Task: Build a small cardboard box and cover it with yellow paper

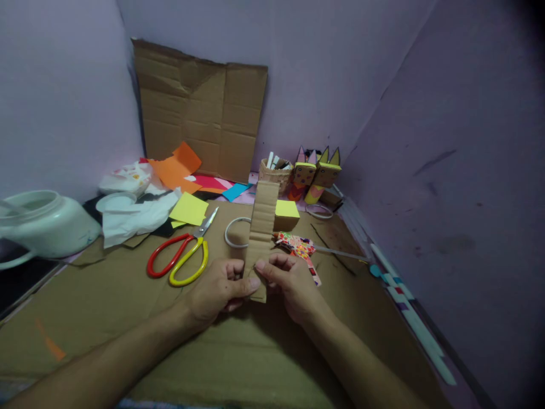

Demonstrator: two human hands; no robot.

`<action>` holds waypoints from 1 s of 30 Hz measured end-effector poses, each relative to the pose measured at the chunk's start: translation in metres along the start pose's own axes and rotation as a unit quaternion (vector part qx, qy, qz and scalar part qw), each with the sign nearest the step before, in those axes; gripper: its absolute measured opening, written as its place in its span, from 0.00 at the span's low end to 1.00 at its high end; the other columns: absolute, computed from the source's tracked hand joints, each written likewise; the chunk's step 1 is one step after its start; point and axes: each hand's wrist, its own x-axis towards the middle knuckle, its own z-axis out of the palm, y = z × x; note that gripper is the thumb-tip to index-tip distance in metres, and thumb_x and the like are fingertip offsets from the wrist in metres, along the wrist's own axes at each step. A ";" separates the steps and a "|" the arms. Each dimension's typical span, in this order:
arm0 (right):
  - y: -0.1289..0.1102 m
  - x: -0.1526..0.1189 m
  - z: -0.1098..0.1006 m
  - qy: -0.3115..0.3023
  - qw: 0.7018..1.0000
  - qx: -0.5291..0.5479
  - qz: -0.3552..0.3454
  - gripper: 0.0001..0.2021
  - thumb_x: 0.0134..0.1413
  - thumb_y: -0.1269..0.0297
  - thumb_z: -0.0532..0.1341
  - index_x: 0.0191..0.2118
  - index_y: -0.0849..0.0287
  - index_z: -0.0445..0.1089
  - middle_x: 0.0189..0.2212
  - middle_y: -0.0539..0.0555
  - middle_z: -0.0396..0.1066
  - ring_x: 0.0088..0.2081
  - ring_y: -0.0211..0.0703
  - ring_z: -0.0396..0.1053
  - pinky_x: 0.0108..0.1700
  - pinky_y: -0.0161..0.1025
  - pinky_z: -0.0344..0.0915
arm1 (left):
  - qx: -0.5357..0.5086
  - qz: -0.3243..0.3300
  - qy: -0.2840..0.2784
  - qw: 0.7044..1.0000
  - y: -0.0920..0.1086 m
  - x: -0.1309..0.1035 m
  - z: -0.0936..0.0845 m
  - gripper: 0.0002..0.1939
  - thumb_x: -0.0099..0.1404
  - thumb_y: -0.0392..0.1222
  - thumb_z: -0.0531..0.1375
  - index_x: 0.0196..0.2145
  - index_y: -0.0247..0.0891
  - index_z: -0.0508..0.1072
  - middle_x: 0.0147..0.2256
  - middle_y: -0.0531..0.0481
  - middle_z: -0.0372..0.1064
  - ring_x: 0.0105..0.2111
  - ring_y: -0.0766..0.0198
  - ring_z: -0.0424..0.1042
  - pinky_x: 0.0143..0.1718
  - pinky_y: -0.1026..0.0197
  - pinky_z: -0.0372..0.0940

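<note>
A narrow cardboard strip [263, 227], creased crosswise along its length, stands out away from me between both hands. My left hand [223, 287] pinches its lower left edge, thumb on the near face. On the other edge my right hand [289, 278] grips it between thumb and curled fingers. Behind the strip lies a glue gun [296, 244] with a flowery pattern, partly covered by it. A small box with a yellow top [286, 213] stands just beyond. To the left rest scissors [193, 241] with one red and one yellow handle.
Yellow paper [189, 208], orange paper [179, 165] and white plastic [138, 218] lie at the back left. A pale pot [46, 227] stands far left. Cardboard animal figures [317, 175] and a woven basket [275, 173] stand near the wall. A large cardboard sheet [202, 108] leans there.
</note>
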 end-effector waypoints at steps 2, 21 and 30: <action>0.001 0.001 -0.002 0.002 1.000 0.015 0.011 0.17 0.29 0.57 0.72 0.18 0.61 0.65 0.13 0.44 0.61 0.15 0.29 0.56 0.18 0.30 0.55 | -0.033 -0.009 -0.004 0.999 0.000 0.001 -0.001 0.20 0.51 0.55 0.63 0.21 0.34 0.66 0.14 0.57 0.59 0.10 0.77 0.50 0.10 0.71 0.42; 0.001 -0.001 0.002 0.014 1.000 -0.003 -0.013 0.18 0.32 0.55 0.70 0.18 0.61 0.63 0.14 0.44 0.59 0.17 0.29 0.54 0.19 0.31 0.55 | -0.026 -0.009 0.001 1.000 0.000 -0.001 -0.003 0.18 0.52 0.52 0.64 0.22 0.33 0.67 0.15 0.58 0.60 0.11 0.78 0.50 0.11 0.71 0.39; 0.000 -0.002 0.004 0.022 1.000 0.008 -0.005 0.18 0.30 0.55 0.72 0.17 0.60 0.64 0.13 0.43 0.60 0.16 0.30 0.55 0.18 0.31 0.59 | -0.032 -0.006 0.018 0.999 -0.003 0.000 -0.003 0.17 0.53 0.51 0.63 0.21 0.35 0.65 0.14 0.60 0.56 0.11 0.78 0.48 0.12 0.69 0.37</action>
